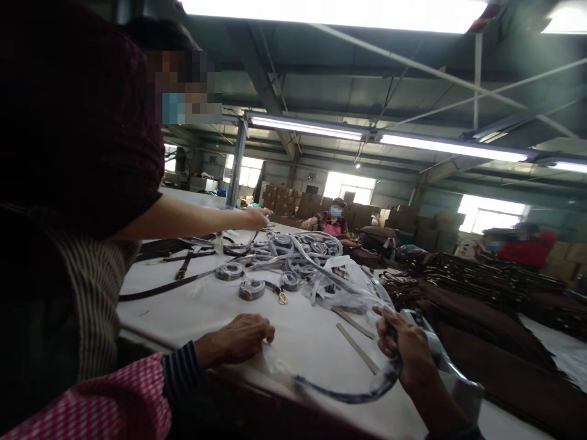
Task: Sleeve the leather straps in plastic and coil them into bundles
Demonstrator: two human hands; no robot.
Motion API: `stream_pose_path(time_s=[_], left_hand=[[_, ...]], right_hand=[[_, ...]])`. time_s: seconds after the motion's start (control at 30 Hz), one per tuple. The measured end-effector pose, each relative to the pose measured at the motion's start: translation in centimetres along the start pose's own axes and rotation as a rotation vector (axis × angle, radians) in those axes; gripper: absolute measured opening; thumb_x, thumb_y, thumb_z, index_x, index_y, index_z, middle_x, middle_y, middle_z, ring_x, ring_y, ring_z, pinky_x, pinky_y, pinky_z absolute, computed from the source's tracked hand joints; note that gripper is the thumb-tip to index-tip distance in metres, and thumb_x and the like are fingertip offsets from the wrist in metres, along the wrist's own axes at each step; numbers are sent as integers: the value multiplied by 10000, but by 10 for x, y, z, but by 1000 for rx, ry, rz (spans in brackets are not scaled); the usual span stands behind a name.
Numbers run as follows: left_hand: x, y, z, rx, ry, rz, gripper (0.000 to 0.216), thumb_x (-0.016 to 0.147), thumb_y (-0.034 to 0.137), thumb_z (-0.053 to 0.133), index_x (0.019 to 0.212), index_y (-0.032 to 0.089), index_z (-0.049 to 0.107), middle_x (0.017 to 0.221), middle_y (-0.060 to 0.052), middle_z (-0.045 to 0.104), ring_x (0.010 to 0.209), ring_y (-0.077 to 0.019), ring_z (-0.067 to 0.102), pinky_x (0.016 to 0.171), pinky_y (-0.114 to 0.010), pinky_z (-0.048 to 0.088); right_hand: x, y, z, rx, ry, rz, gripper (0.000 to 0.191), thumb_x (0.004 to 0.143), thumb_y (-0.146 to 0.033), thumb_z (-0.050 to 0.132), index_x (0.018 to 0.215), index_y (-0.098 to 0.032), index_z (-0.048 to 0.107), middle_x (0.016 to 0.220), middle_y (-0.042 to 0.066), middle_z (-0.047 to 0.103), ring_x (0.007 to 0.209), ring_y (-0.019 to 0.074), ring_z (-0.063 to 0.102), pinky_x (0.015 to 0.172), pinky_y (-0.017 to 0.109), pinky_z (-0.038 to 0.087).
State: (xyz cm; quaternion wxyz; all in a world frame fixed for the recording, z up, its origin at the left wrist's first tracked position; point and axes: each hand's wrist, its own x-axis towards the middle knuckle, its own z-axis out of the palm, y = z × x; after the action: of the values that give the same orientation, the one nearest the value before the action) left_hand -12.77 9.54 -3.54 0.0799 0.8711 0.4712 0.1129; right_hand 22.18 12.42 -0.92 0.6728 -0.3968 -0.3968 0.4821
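Observation:
A dark strap in clear plastic wrap (pixel 348 396) hangs in a curve at the near edge of the white table (pixel 183 318). My right hand (pixel 406 342) is closed around the strap, and a length of it runs back toward the pile. My left hand (pixel 238 339) is closed at the loose clear plastic end (pixel 270 362), with fingertips pinched together. Beyond my hands lies a heap of coiled, plastic-wrapped straps (pixel 293 250). One separate coil (pixel 252 289) rests beside a gold-coloured clasp (pixel 283 297).
Flat strips (pixel 358 348) lie near my right hand, by a grey plastic-like container (pixel 454 373). Brown bags or panels (pixel 486 330) are stacked at right. On the left, a co-worker's arm (pixel 197 221) reaches over the table. Another person (pixel 334 226) sits at the far end.

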Motion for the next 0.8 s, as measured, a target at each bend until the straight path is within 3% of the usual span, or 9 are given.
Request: stream_pose_path(time_s=[0.1, 0.17, 0.23, 0.3, 0.4, 0.57, 0.7, 0.8], left_hand=[[0, 22, 5, -20, -61, 79, 391, 843, 413, 735, 1205, 270, 694, 1155, -84, 724, 1107, -335, 613, 924, -410, 468], [4, 42, 20, -52, -33, 155, 423, 860, 501, 736, 1213, 274, 681, 1148, -69, 722, 1103, -314, 616, 933, -398, 460], [14, 59, 41, -31, 28, 185, 301, 886, 452, 730, 1098, 242, 689, 1086, -69, 719, 1024, -275, 634, 880, -359, 475], [27, 69, 60, 22, 33, 126, 105, 908, 318, 706, 909, 217, 680, 984, -76, 718, 934, -262, 647, 792, -335, 486], [42, 64, 71, 5, 44, 34, 80, 930, 254, 665, 870, 200, 665, 955, -109, 729, 891, -279, 668, 748, -343, 489], [31, 38, 48, -147, 99, -1, 264, 1019, 420, 558, 873, 223, 657, 801, -47, 726, 797, -228, 678, 794, -315, 475], [21, 33, 30, -289, 109, 15, 287, 1003, 410, 571, 792, 227, 636, 747, -13, 680, 807, -203, 645, 823, -294, 447], [21, 33, 24, -404, 105, 2, 295, 966, 375, 619, 721, 210, 613, 611, 20, 572, 685, -169, 575, 798, -296, 432]], right_hand=[[2, 1, 11, 81, 44, -9, 345, 513, -253, 868, 780, -166, 667, 541, -22, 539, 388, 52, 297, 324, 197, 229], [5, 3, 18, 128, 72, -2, 322, 504, -220, 859, 757, -172, 665, 549, -13, 540, 401, 59, 312, 327, 207, 240], [8, 7, 23, 152, 89, 7, 321, 500, -210, 858, 759, -170, 671, 561, -12, 542, 411, 58, 319, 333, 209, 253], [11, 9, 26, 159, 96, 12, 313, 516, -226, 858, 764, -176, 673, 573, -11, 549, 417, 59, 320, 335, 212, 258], [16, 10, 23, 150, 104, -3, 318, 539, -262, 864, 783, -185, 673, 578, -24, 547, 412, 57, 313, 330, 200, 254], [24, 11, 11, 111, 126, -21, 379, 520, -283, 869, 829, -157, 687, 567, -30, 551, 391, 49, 324, 318, 181, 266], [27, 19, 8, 100, 111, 10, 338, 550, -275, 850, 829, -165, 694, 564, -11, 555, 376, 62, 326, 314, 203, 256], [27, 22, 10, 101, 74, 44, 297, 559, -251, 855, 806, -184, 704, 573, 19, 568, 378, 71, 331, 318, 230, 251]])
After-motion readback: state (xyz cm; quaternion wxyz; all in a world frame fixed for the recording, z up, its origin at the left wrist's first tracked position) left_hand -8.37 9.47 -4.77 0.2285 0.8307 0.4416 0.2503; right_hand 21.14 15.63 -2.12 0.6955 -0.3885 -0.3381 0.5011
